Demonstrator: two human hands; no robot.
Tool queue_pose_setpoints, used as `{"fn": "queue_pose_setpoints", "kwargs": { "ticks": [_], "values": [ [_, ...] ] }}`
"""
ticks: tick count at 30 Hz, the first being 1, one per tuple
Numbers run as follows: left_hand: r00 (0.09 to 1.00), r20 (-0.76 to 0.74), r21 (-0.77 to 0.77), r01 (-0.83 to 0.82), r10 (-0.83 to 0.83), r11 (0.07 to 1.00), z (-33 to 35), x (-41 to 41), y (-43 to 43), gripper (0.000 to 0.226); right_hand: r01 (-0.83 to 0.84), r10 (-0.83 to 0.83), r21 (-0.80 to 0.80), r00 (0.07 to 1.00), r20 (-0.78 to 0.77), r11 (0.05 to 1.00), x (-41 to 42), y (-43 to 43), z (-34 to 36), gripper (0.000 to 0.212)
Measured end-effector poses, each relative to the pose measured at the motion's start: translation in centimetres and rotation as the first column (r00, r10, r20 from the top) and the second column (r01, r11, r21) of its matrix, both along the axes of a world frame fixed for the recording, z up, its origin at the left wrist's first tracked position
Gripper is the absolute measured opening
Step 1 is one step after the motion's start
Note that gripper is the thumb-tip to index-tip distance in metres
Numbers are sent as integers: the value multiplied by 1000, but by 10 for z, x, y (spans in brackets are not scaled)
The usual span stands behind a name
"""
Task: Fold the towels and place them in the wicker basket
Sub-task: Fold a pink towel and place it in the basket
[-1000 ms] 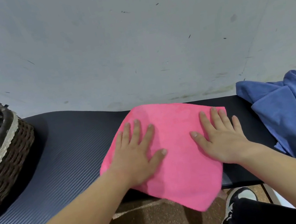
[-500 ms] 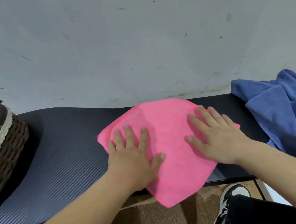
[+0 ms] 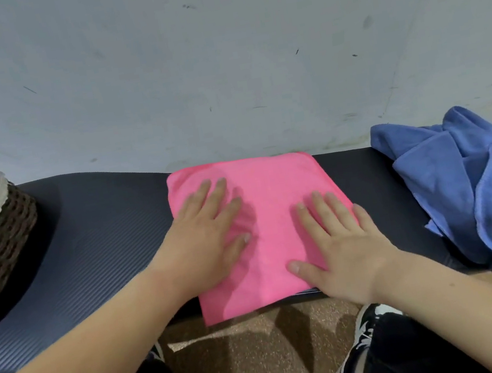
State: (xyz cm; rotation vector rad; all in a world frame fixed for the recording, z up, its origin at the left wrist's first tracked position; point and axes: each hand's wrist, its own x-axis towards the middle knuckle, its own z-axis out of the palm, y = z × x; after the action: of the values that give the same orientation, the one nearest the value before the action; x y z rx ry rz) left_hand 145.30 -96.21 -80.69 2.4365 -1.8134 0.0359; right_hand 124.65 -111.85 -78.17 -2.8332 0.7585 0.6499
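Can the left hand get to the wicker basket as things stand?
Probably yes. The left hand lies flat on the pink towel, holding nothing, and only dark mat shows between it and the wicker basket on its left. The basket is partly out of frame.

both hands flat on pink towel (image 3: 262, 216), dark mat (image 3: 102, 241)

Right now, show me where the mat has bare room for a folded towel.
Widest bare mat: between the basket and the pink towel. A narrower strip lies between pink towel and blue towels, which crowd the right end.
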Motion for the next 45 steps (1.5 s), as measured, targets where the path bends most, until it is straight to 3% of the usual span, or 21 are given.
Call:
{"fn": "queue_pose_setpoints", "kwargs": {
  "ticks": [4,6,12,16,19,22,24,26,32,36,42,45],
  "values": [
    [987,-69,-1,148,-147,989,-6,-35,25,68,-17,14,85,999,35,996,-7,-9,-17,84],
    [980,-34,21,195,-194,981,-8,-41,40,69,26,-31,89,998,59,996,-10,-5,-25,83],
    [982,24,40,186,-187,982,1,-47,67,62,95,-107,94,986,126,991,-22,22,-28,83],
    [966,78,105,236,-245,966,0,-56,75,49,-63,38,79,959,281,995,-39,17,-26,79],
    [962,97,57,249,-254,967,-3,-54,73,33,-201,176,56,940,293,978,-50,15,-32,79],
    [969,-28,-85,244,-247,966,3,-46,77,15,-246,227,22,923,312,969,-53,6,-39,84],
    [961,-233,-146,114,-147,983,12,-41,81,17,-249,231,-3,894,383,968,-52,-1,-37,81],
    [896,-443,-120,-39,-18,992,20,-35,83,12,-261,232,-2,854,466,965,-50,-8,-32,69],
    [862,-506,-107,-102,34,989,33,-24,83,12,-133,-30,235,811,584,963,-58,-28,-7,35],
    [823,-567,-72,-105,46,992,41,-22,86,12,-3,-270,479,823,500,878,-72,-41,11,23],
    [630,-761,34,-196,153,980,57,-20,87,12,21,-364,708,868,338,706,-83,-50,28,12],
    [525,-830,73,-233,188,970,64,-19,86,13,44,-471,802,828,305,596,-81,-49,34,3]
  ]
}}
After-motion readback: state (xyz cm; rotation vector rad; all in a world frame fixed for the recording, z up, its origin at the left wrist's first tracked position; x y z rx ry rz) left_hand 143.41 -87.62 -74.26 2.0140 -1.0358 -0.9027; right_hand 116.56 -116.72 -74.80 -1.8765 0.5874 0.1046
